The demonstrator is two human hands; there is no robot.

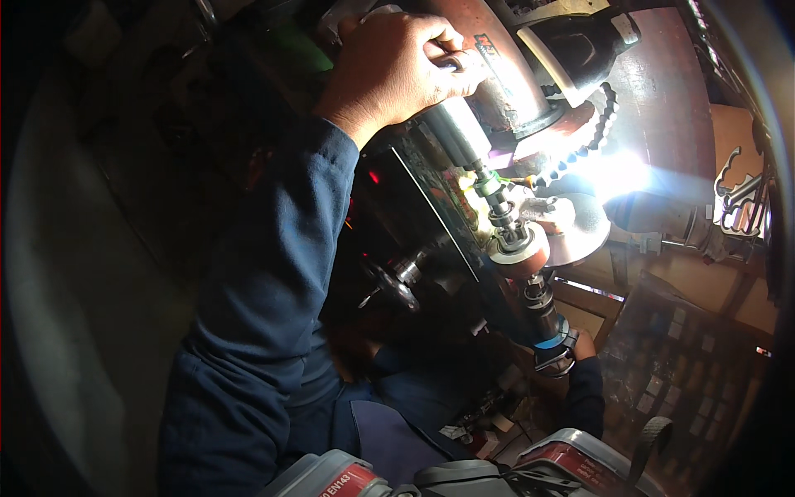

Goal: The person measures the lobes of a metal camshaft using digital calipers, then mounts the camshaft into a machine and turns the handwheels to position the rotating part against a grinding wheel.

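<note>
My left hand [406, 70] is at the top of a metal machine, its fingers curled closed around a small part that I cannot make out. Just below it is a bare metal cylinder [457, 132]. A slim stepped spindle [499, 203] runs down from that cylinder into a reddish-brown ring [522, 255], beside a pale round wheel [584, 236]. Under the ring stands a dark cylindrical holder [542, 319] with a blue band. My right hand [585, 345] is against the lower end of this holder; its fingers are mostly hidden.
A glaring lamp [617, 174] shines beside the wheel. A black segmented hose [600, 124] curves near a large brown cylinder [501, 66]. Left of the spindle, a metal handwheel [396, 286] sits in shadow. Several hooked metal pieces [737, 199] hang at the right.
</note>
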